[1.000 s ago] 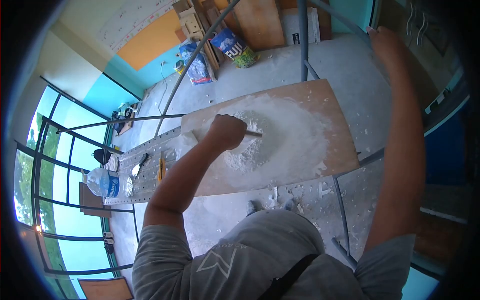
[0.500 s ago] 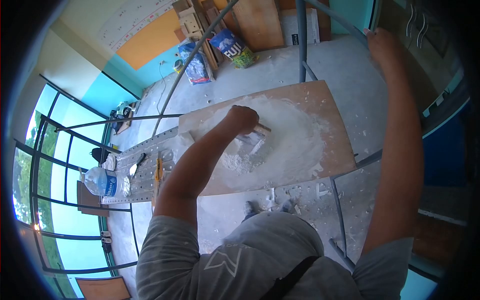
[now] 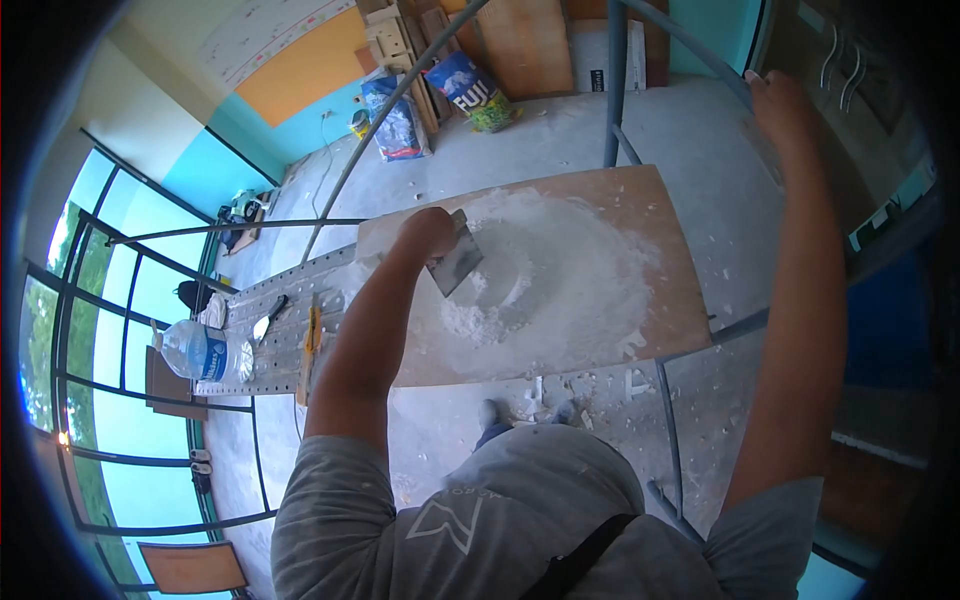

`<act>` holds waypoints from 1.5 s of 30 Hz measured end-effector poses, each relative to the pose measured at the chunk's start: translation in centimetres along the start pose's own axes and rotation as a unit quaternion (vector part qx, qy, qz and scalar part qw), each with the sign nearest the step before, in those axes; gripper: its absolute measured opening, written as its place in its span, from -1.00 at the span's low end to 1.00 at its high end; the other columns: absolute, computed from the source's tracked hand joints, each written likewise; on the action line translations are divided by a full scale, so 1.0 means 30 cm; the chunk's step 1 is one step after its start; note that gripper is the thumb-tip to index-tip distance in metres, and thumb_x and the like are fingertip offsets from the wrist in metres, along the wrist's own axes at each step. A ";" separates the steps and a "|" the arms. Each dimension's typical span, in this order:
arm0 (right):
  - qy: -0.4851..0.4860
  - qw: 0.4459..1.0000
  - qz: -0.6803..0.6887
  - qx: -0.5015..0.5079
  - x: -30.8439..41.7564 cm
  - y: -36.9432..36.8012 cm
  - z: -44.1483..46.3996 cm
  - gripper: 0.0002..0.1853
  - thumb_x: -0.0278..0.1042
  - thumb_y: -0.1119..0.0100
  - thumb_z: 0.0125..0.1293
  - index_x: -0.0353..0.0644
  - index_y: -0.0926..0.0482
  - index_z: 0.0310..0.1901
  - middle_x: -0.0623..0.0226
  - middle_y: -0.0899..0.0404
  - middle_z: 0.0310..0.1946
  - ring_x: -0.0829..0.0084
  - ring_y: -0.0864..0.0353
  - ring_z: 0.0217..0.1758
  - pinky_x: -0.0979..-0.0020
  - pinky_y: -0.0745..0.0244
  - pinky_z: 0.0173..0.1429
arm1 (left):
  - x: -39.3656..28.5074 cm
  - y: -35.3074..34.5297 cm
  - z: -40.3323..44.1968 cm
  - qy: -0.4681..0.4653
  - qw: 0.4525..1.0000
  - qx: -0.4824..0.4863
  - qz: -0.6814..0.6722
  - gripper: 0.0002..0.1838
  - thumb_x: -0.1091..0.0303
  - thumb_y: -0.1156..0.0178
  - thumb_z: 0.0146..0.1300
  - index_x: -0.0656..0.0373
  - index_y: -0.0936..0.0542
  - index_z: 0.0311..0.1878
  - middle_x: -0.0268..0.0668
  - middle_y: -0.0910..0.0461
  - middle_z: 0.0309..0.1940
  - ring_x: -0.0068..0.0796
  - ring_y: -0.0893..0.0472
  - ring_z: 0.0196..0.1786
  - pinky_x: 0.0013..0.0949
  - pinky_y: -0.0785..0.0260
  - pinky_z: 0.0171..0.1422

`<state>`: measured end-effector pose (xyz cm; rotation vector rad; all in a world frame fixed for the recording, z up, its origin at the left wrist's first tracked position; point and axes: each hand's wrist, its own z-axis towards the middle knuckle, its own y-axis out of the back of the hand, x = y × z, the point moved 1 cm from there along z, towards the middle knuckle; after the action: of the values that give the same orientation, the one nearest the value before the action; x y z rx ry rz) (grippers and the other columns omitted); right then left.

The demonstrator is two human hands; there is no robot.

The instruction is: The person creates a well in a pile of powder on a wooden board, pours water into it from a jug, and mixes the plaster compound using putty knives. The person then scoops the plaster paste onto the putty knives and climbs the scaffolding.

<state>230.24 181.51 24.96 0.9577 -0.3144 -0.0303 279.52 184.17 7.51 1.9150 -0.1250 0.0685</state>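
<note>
My left hand (image 3: 427, 232) is closed around a trowel (image 3: 458, 266), its flat metal blade tilted over the white powder. Its handle is mostly hidden by my fingers. Below the blade, a small heap of white powdery mix (image 3: 473, 322) lies on a brown wooden board (image 3: 672, 295), and a pale smeared layer spreads across the middle. Up at the right, my right hand (image 3: 782, 100) is wrapped around a grey metal scaffold pipe (image 3: 690, 42), well away from the board.
Left of the board, a perforated metal plank (image 3: 285, 350) carries a large water bottle (image 3: 195, 350), a putty knife (image 3: 268, 318) and a yellow-handled tool (image 3: 313, 332). Scaffold bars surround the platform. Bags (image 3: 472, 92) and wood panels (image 3: 525, 45) stand by the wall. Debris (image 3: 600, 395) litters the floor.
My left hand has swept leftward with the trowel from the board's middle, and the blade's face now shows. My right hand keeps its hold on the pipe. The view shifted slightly.
</note>
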 end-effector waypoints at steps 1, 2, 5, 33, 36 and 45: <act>0.003 1.000 0.002 -0.002 -0.011 -0.011 0.007 -0.47 0.13 0.05 0.43 -0.28 -0.59 -0.20 -0.14 -0.60 -0.16 -0.15 -0.57 0.00 0.00 -0.43 0.06 | 0.014 -0.007 -0.002 0.000 1.000 -0.006 -0.001 -0.72 0.35 -0.17 0.14 0.27 -0.68 -0.14 0.00 -0.69 -0.12 -0.01 -0.67 -0.02 -0.07 -0.52 0.09; 0.005 1.000 0.004 -0.004 -0.010 -0.012 0.007 -0.47 0.15 0.04 0.42 -0.27 -0.58 -0.21 -0.14 -0.60 -0.17 -0.15 -0.57 -0.01 0.01 -0.43 0.05 | 0.010 0.008 -0.025 -0.020 0.999 -0.035 0.001 -0.72 0.36 -0.17 0.14 0.22 -0.68 -0.10 -0.03 -0.69 -0.11 -0.03 -0.67 -0.02 -0.07 -0.52 0.08; 0.014 1.000 0.003 -0.003 -0.004 -0.004 -0.005 -0.48 0.11 0.04 0.43 -0.30 -0.59 -0.19 -0.16 -0.60 -0.15 -0.16 -0.57 -0.01 0.00 -0.43 0.07 | -0.005 0.054 -0.079 -0.090 0.991 -0.092 0.021 -0.68 0.40 -0.16 0.14 0.04 -0.66 -0.01 -0.13 -0.69 -0.12 -0.08 -0.67 -0.02 -0.10 -0.52 0.05; 0.027 0.999 -0.021 0.026 0.009 0.020 -0.010 -0.48 0.03 0.10 0.47 -0.37 -0.61 -0.15 -0.19 -0.61 -0.11 -0.18 -0.58 0.00 -0.05 -0.43 0.12 | -0.087 0.028 -0.280 -0.174 0.962 -0.033 0.205 -0.85 0.37 -0.22 0.15 -0.04 -0.72 -0.25 -0.28 -0.70 -0.32 -0.25 -0.69 -0.11 0.10 -0.41 0.11; 0.018 0.999 -0.033 0.015 0.023 0.033 -0.025 -0.48 0.04 0.11 0.48 -0.35 -0.61 -0.15 -0.17 -0.62 -0.11 -0.18 -0.58 0.00 -0.05 -0.44 0.11 | -0.137 -0.035 -0.236 -0.240 0.927 -0.008 0.287 -0.87 0.29 -0.18 0.23 -0.08 -0.72 -0.30 -0.36 -0.70 -0.31 -0.31 -0.65 -0.05 0.09 -0.35 0.15; 0.008 0.999 -0.022 0.028 0.027 0.028 -0.021 -0.49 0.03 0.09 0.47 -0.36 -0.62 -0.17 -0.17 -0.61 -0.13 -0.17 -0.58 -0.02 -0.04 -0.44 0.11 | -0.283 -0.031 -0.052 -0.298 0.926 -0.049 0.226 -0.81 0.37 -0.19 0.18 -0.12 -0.72 -0.20 -0.39 -0.69 -0.24 -0.31 -0.64 0.01 -0.05 -0.39 0.12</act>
<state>231.08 182.36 25.50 1.0193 -0.2804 -0.0537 271.22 186.40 6.24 1.7182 -0.9634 -0.2116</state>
